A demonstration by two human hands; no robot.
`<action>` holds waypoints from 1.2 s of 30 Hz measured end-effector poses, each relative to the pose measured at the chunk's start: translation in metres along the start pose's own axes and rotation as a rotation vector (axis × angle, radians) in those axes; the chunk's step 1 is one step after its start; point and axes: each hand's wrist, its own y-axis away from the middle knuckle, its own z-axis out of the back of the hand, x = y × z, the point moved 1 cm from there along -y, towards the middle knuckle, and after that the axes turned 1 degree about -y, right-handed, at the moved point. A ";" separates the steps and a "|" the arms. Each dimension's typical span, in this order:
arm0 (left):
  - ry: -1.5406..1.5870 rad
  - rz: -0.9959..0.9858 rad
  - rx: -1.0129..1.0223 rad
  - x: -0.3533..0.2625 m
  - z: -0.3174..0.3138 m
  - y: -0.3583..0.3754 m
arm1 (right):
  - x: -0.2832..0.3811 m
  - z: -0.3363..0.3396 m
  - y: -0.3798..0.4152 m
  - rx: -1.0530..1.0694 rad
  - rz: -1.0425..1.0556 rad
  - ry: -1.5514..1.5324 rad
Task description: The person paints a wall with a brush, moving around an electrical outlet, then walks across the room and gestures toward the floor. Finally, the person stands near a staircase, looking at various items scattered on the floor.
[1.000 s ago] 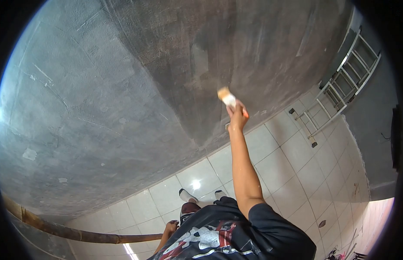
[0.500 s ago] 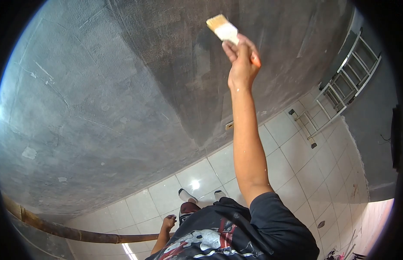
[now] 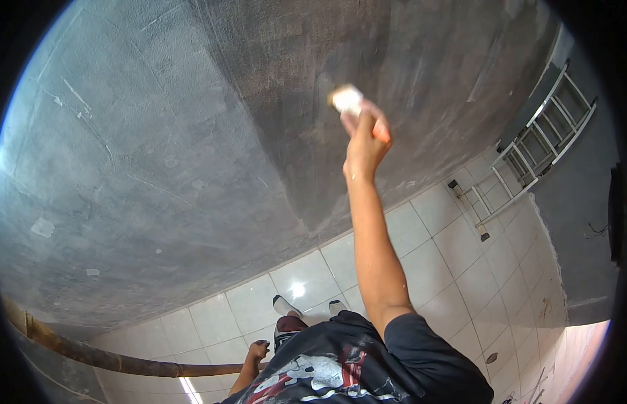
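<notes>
Brush (image 3: pixel 347 99), blurred, juts just beyond the right hand (image 3: pixel 369 138), which pinches its handle end. It seems light, stiff-handled and soft-tipped, best held there, behind the bristles. The lower left hand (image 3: pixel 259 350) looks curled; its contents cannot be told.

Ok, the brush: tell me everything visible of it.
The brush is blurred: a whitish body, tan bristles at its tip, material unclear. The right hand grips it, hiding its lower end. It points left and slightly up in the picture, in front of the grey wall; whether the bristles touch it, I cannot tell.
</notes>
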 end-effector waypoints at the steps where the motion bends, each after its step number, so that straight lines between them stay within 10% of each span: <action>1: 0.065 0.010 -0.002 0.011 0.001 -0.006 | 0.019 -0.013 -0.009 0.060 0.060 -0.068; 5: 0.192 0.095 -0.004 0.024 -0.007 -0.019 | 0.044 -0.030 -0.023 0.220 0.117 -0.208; 15: -0.009 0.006 0.005 -0.004 -0.005 0.003 | -0.119 0.123 0.063 -0.205 -0.430 0.085; 25: 0.132 0.041 -0.004 -0.007 0.006 -0.013 | 0.027 -0.016 -0.012 0.203 0.068 -0.217; 36: -0.078 -0.039 0.032 -0.009 -0.004 0.002 | -0.120 0.109 0.075 -0.192 -0.418 0.039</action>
